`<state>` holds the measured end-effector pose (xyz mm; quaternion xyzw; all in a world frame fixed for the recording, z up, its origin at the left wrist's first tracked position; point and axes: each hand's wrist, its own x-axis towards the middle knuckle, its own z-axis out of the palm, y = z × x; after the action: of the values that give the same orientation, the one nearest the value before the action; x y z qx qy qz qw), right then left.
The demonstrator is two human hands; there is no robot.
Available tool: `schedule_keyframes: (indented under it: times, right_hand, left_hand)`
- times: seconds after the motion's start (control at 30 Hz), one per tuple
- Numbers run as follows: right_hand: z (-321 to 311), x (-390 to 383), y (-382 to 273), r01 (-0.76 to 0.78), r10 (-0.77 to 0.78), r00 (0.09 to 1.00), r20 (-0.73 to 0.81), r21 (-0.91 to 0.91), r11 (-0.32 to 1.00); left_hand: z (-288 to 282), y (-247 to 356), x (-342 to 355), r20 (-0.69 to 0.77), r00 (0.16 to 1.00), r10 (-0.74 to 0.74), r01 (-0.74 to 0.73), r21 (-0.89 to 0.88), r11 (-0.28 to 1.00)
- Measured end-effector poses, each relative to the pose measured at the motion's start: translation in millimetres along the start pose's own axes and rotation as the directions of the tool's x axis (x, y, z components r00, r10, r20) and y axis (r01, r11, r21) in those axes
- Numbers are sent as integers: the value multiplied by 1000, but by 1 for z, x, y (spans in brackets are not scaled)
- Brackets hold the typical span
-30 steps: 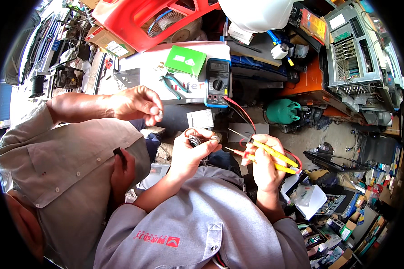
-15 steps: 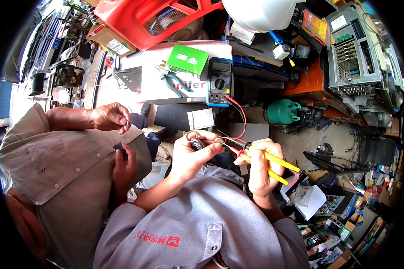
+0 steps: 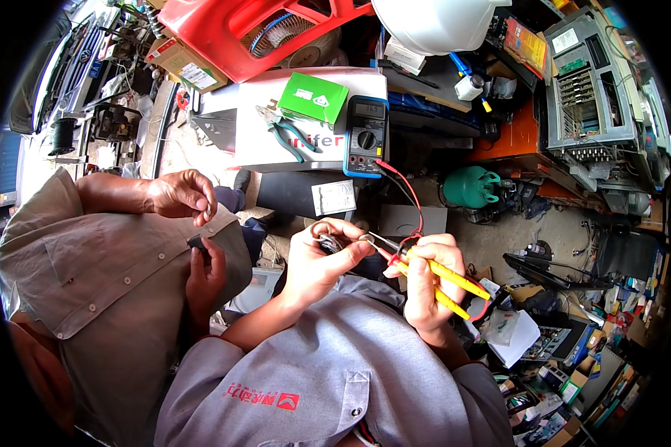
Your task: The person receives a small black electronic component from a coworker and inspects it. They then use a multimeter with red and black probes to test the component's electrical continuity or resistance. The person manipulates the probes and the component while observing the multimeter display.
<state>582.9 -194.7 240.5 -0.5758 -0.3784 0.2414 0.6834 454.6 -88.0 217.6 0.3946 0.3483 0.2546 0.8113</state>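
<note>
Plainly, in the head view, the left hand (image 3: 319, 257) is pinched on a small round part (image 3: 367, 238), in front of the shirt (image 3: 298, 350). The right hand (image 3: 434, 287) is closed round two yellow probes (image 3: 462, 282), tips at the part; whether both touch, I cannot tell. A red lead (image 3: 419, 205) runs to the meter (image 3: 366, 141) on the white box (image 3: 247, 141), beside the green box (image 3: 313, 98).

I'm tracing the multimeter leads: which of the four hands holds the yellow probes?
The wearer's right hand holds both yellow probes. The wearer's left hand pinches a small part, and the co-worker's upper hand and lower hand hold no probe.
</note>
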Motion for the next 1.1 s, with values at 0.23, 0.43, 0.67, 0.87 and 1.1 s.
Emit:
schedule_keyframes:
  times: [0.23,0.43,0.67,0.87,1.1]
  right_hand:
    - [-2,-2,1,11,-11,1000,-6,1,1000]
    - [-5,-4,4,32,-32,999,15,-49,998]
    - [-3,-5,0,-16,16,1000,-11,18,1000]
    - [-5,-8,4,-16,16,1000,-19,26,1000]
    - [-6,-6,3,10,-8,999,44,-29,1000]
  left_hand:
    - [2,-3,0,0,998,63,-63,48,997]
    - [3,-2,-1,-6,998,58,-57,122,991]
    - [5,-2,-2,-13,997,75,-73,114,991]
    - [7,-2,-2,-44,997,69,-64,117,991]
    - [5,-5,-4,-50,996,78,-71,125,990]
